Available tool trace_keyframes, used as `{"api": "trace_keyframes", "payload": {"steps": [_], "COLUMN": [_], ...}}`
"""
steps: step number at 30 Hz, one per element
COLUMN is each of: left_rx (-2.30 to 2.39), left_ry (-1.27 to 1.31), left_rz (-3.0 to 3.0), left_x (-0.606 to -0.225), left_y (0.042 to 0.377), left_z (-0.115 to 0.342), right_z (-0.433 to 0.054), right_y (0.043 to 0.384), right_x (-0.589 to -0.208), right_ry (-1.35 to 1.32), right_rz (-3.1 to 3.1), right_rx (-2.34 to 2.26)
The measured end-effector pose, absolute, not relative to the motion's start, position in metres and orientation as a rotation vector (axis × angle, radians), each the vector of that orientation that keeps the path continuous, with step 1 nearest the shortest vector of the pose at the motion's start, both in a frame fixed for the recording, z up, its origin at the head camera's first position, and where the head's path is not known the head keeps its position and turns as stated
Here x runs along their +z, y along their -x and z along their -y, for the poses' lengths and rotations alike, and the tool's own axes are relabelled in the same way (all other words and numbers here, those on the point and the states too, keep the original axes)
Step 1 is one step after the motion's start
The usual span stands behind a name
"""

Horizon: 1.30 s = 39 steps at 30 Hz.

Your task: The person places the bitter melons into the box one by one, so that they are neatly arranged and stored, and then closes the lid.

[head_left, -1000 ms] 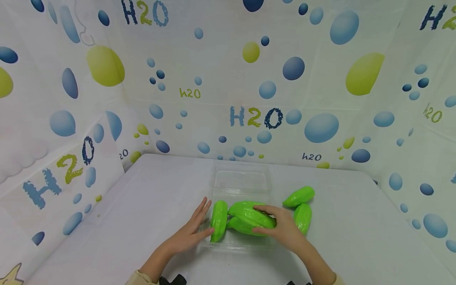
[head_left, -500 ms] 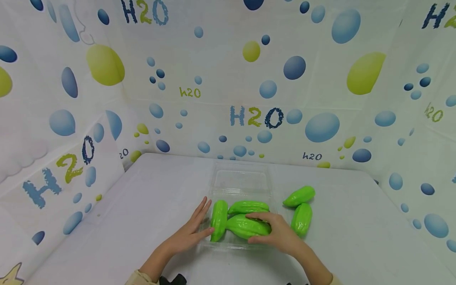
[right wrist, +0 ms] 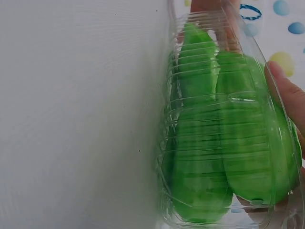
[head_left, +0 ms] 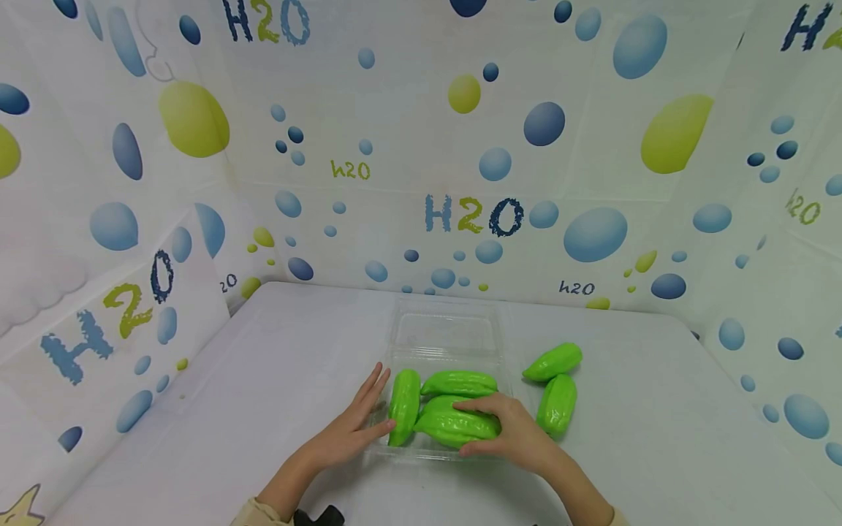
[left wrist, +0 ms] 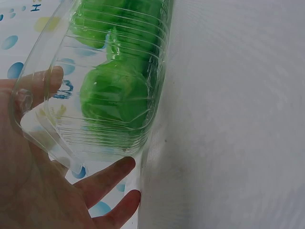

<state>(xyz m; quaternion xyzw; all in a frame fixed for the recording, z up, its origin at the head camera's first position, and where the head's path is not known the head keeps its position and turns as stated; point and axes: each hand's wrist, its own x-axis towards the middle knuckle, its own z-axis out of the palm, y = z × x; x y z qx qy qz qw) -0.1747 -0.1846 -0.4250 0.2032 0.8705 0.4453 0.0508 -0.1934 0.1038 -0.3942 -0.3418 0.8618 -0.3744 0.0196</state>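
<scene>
Two green pods (head_left: 558, 403) lie right of lower centre; I see right hand (head_left: 518, 429) grasping front pod (head_left: 447, 429) in clear container (head_left: 444, 334); left hand (head_left: 345, 432), fingers extended, at its left edge.

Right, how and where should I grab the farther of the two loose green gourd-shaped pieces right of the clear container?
Probably around its thick middle, from above: the farther gourd-shaped piece lies on its side and tapers to a point at its left end, while the nearer piece crowds its near side toward the right.
</scene>
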Motion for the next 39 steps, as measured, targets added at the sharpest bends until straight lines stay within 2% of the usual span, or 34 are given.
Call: {"api": "trace_keyframes", "payload": {"steps": [19,39], "left_rx": [1.366,1.382], "left_ry": [-0.601,-0.602], "left_rz": [-2.640,-2.636], "left_x": [-0.4238,-0.4237], "left_y": [0.1743,0.1750], "left_z": [0.1838,0.1831], "right_z": [-0.1030,-0.1047], "right_y": [0.1885,0.1896], "right_x": [-0.3921,-0.3976], "right_ry": [0.984,1.046], "right_rz": [-2.670,-2.755], "right_rx": [-1.107,-1.093]}}
